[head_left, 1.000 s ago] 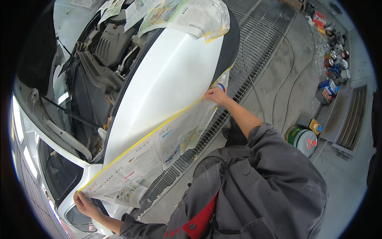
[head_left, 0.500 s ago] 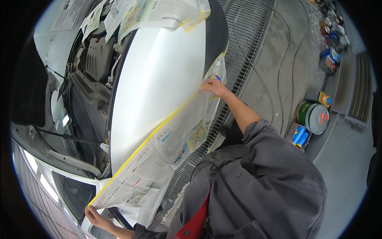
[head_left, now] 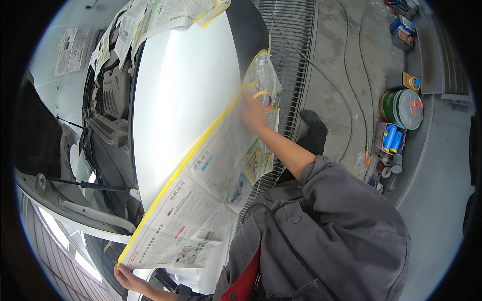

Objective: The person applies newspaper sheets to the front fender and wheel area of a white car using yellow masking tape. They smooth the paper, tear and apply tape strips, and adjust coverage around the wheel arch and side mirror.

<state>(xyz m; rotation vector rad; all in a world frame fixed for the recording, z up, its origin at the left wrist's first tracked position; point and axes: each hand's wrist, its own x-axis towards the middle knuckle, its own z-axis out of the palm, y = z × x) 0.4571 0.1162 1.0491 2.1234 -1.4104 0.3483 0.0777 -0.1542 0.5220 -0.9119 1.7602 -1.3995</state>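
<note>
My left hand (head_left: pixel 129 279) pinches the lower left corner of a newspaper sheet (head_left: pixel 201 173), which hangs stretched along the side of a white fender (head_left: pixel 183 95). Yellow masking tape (head_left: pixel 175 173) runs along the sheet's upper edge. At the sheet's far end is my right hand (head_left: pixel 254 113), blurred, with a roll of masking tape (head_left: pixel 264 97) in it; its fingertips are smeared beside the taped edge. A second piece of newspaper (head_left: pixel 263 70) hangs taped beyond it, next to the dark bumper corner (head_left: pixel 246 32).
More newspaper (head_left: pixel 173 15) covers the car's front. The engine bay (head_left: pixel 113 103) lies exposed at left. A floor grating (head_left: pixel 288 35) runs alongside the car, with hoses (head_left: pixel 346 65) on the floor. A green drum (head_left: pixel 401 108) and several cans stand at right.
My right hand has shifted left along with the sheet's far end, and the roll shows more. My left hand still pinches its corner, slightly lower. The view has shifted, and my foot has come into sight.
</note>
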